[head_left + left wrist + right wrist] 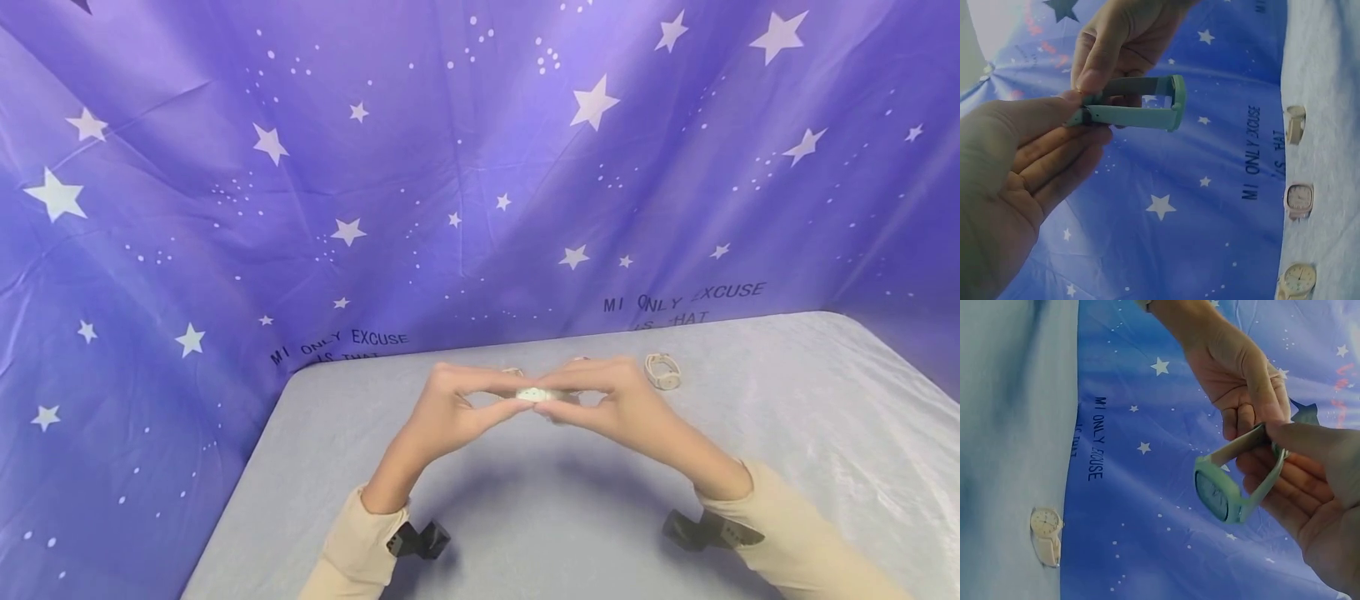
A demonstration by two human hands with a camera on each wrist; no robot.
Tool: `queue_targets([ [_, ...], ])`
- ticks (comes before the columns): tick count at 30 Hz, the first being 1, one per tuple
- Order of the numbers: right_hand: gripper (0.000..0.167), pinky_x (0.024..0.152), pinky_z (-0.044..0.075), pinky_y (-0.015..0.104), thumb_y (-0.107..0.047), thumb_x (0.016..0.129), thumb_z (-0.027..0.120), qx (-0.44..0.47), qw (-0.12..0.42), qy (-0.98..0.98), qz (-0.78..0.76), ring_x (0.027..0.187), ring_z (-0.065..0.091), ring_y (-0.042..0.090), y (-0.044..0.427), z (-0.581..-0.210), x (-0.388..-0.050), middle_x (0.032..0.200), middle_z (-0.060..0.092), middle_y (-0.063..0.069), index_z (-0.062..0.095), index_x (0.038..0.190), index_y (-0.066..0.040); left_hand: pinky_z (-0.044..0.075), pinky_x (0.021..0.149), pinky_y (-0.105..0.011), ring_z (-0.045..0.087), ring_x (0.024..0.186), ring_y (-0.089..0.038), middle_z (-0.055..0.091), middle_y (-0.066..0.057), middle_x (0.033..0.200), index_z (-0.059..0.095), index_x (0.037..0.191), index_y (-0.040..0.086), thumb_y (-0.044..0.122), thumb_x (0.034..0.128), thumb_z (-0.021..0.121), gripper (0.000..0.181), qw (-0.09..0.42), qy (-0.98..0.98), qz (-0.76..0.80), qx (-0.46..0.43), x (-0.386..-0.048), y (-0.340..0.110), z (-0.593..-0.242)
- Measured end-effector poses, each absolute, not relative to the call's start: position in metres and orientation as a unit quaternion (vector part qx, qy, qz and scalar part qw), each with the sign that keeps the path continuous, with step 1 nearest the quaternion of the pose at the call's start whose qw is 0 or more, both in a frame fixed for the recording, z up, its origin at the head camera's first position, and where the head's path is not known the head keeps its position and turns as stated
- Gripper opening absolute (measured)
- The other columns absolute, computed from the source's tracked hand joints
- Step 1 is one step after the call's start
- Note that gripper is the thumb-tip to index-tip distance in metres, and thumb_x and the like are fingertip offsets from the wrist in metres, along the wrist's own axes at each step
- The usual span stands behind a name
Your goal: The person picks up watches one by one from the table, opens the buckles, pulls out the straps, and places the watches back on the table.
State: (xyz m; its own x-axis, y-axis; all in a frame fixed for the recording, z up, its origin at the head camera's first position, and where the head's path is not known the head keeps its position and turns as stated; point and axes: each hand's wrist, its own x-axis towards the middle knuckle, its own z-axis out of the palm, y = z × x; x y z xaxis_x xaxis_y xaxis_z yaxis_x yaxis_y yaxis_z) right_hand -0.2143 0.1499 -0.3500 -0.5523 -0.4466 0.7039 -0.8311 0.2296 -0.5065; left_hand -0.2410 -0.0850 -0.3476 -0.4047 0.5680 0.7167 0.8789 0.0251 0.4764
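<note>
A mint-green wristwatch (1219, 494) is held up above the table between both hands, its strap forming a loop. My left hand (450, 408) pinches the strap by the buckle between thumb and fingers. From the other side, my right hand (630, 404) pinches the same part of the strap, and the fingertips nearly meet. In the left wrist view the watch (1132, 117) points its case away from the hands. The right wrist view shows the dial side, tilted. Fingers partly hide the buckle, so whether it is fastened I cannot tell.
Pale watches lie along the far side of the grey cloth-covered table (300, 467): one beige watch (663, 372) at the right, a pinkish square-faced watch (1299, 197) and a round-dial watch (1299, 279). Behind the table hangs a purple-blue curtain (420, 167) with stars.
</note>
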Motion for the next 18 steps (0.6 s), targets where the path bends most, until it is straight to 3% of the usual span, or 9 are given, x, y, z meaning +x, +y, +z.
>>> queue_targets([
  [8,0.028,0.065,0.064,0.032,0.005,0.083,0.079,0.424,0.125,-0.722,0.532,0.076,0.076,0.015,0.1533,-0.3487,-0.2140,0.101,0.079,0.009,0.077,0.109,-0.005,0.064,0.081,-0.035,0.078,0.089,-0.023,0.078,-0.019,0.094,0.077,0.098,-0.007,-0.006,0.0821,0.080,0.016,0.130,-0.670,-0.537,-0.495,-0.2416,-0.0847,-0.3492],
  [18,0.026,0.069,0.065,0.037,0.003,0.085,0.078,0.387,0.080,-0.720,0.570,0.077,0.077,0.019,0.1574,-0.3479,-0.2170,0.100,0.080,0.006,0.077,0.110,-0.006,0.065,0.077,-0.041,0.078,0.088,-0.019,0.076,-0.026,0.097,0.075,0.099,-0.011,-0.010,0.0831,0.077,0.016,0.087,-0.653,-0.601,-0.453,-0.2428,-0.0841,-0.3526],
])
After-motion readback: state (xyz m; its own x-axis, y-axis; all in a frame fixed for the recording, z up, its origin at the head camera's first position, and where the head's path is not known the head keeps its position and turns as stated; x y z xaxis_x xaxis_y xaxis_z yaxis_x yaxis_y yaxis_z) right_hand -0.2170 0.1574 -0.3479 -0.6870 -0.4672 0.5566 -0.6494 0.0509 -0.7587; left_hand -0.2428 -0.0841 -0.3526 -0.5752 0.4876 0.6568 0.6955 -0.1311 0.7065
